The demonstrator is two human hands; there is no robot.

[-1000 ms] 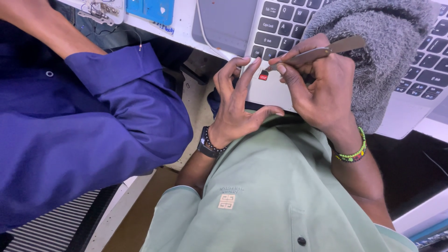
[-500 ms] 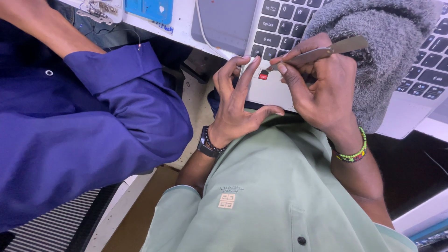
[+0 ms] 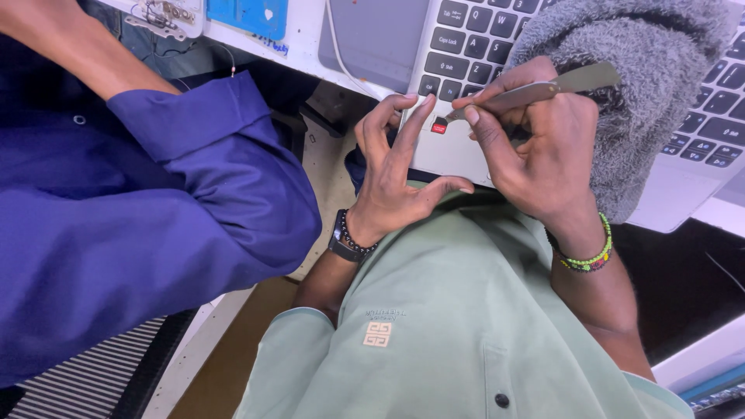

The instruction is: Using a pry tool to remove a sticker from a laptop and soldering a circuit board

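My right hand (image 3: 535, 147) grips a pair of metal tweezers (image 3: 535, 89), whose tip points at a small red sticker (image 3: 438, 128) on the silver laptop's palm rest (image 3: 450, 159). Just left of that spot is my left hand (image 3: 396, 174), fingers spread, with the index and middle fingertips by the laptop's front edge and nothing in it. It wears a dark watch and bead band at the wrist. My right wrist carries a green bead bracelet (image 3: 588, 260). The laptop keyboard (image 3: 473, 43) shows above the hands.
A grey fuzzy cloth (image 3: 644, 85) covers part of the keyboard at the right. Another person in a blue shirt (image 3: 140, 225) sits close at the left, an arm along the top left. A blue flat item (image 3: 248, 14) and small metal parts (image 3: 167, 15) lie on the white bench.
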